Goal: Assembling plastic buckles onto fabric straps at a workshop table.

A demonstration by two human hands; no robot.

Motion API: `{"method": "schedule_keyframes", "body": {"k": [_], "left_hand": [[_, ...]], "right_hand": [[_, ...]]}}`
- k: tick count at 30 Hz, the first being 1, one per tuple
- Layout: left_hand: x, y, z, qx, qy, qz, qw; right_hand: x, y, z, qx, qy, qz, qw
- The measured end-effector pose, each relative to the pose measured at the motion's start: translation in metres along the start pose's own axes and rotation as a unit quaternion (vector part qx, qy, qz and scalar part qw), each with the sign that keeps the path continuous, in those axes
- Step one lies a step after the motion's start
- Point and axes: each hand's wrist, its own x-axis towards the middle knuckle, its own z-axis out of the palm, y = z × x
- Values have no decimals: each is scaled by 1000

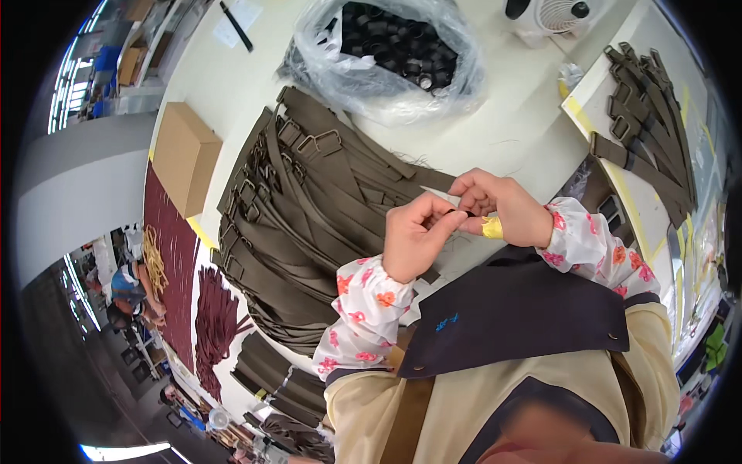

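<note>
A white worktable (495,131) fills the head view, in what looks like a workshop, with more benches and another person bent over work far off at 8 o'clock. A broad pile of olive-brown straps (309,201) with metal buckles lies fanned across the table's middle, buckle ends toward 11 o'clock, probably so each can be drawn off one at a time. At 12 o'clock a clear plastic bag (386,69) sits open, full of small black parts (394,42), within arm's reach. A small white fan (553,14) stands at 1 o'clock. A second batch of straps (645,116) lies on a board at 2 o'clock, kept apart from the main pile. A cardboard box (182,155) sits at 10 o'clock, and dark red cords (216,325) lie on a lower surface at 8 o'clock.

Just right of centre the two hands meet above the near edge of the pile. The left hand (413,236) and the right hand (502,205) are pressed together fingertip to fingertip, pinching a small dark piece (452,210) between them; it is too small to tell what it is. A pale strip (437,192) juts out behind the fingers toward 10 o'clock. The right thumb wears yellow tape (491,227), likely as protection. Both wrists are in floral sleeves (363,309), held close to the body over a dark apron (518,317), which steadies fine work
</note>
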Motion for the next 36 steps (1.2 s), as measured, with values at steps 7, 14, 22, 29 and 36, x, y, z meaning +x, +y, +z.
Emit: {"method": "schedule_keyframes", "body": {"k": [7,14,22,29,36], "left_hand": [[23,-35,-81,575,59,197,792],[46,-25,-142,762,-128,246,584],[40,66,-96,642,-129,215,724],[36,107,-79,386,-65,135,910],[31,67,-91,577,-121,92,803]], "right_hand": [[12,40,-11,-213,-63,30,974],[14,45,-20,-165,-70,0,984],[26,33,3,-186,-12,-248,951],[13,22,-1,-120,-43,-182,975],[-30,25,-34,-284,67,-103,951]]}}
